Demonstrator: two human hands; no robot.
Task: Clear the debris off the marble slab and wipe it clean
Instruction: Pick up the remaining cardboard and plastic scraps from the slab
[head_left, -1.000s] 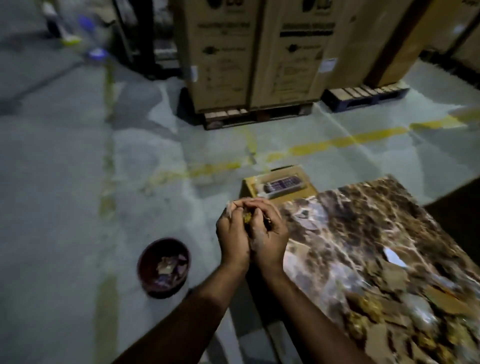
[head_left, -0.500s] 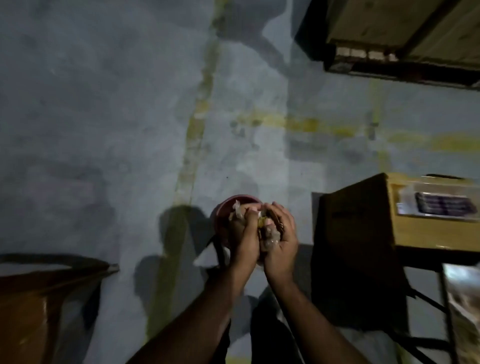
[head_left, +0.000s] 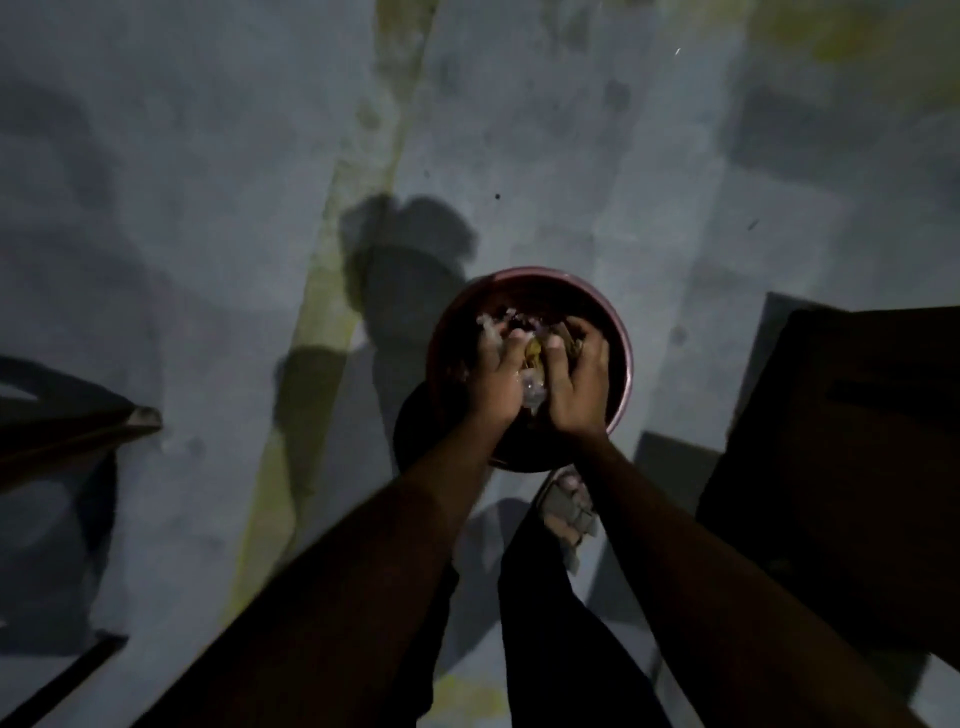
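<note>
A dark red round bin (head_left: 618, 332) stands on the grey floor below me, with scraps inside. My left hand (head_left: 493, 382) and my right hand (head_left: 576, 384) are cupped together over its mouth, holding a clump of debris (head_left: 532, 364) of yellow and pale wrappers between them. The marble slab is out of view.
A dark box side (head_left: 841, 457) rises at the right. A dark brown furniture edge (head_left: 78, 431) juts in at the left. A faded yellow line (head_left: 322, 291) runs along the concrete floor. My legs and one foot (head_left: 563, 499) show beneath the bin.
My view swung from the slab down to the floor. Both hands carried the debris leftwards and lowered it over the red bin, which now lies directly under them.
</note>
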